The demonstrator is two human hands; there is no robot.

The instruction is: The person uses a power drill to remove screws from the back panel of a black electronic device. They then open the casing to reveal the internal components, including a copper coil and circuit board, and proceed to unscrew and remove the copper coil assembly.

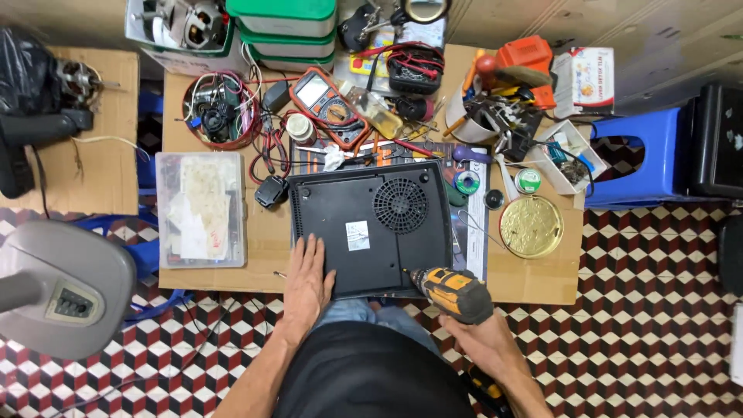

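I am pressing my left hand (306,280) flat, fingers spread, on the near left corner of a black cooktop (370,228) that is lying upside down on the desk (267,246), its round fan grille (400,205) and a small white sticker (357,234) facing up at me. My right hand (481,344) is wrapping tight around the grip of a yellow and black drill (453,292), and the drill's bit is pointing at the near right edge of the cooktop's underside; I cannot tell whether the tip is touching it. The two hands are sitting well apart, one on each near corner of the cooktop. Just left of the cooktop a clear plastic box (200,209) of small parts is lying on the desk, and just right of it a round gold lid (531,226) is resting. Farther back an orange multimeter (328,104) is lying among red and black leads, near a red bowl (219,111) full of wires. Beyond the desk's right end a blue stool (641,159) is standing on the checkered floor (658,310).
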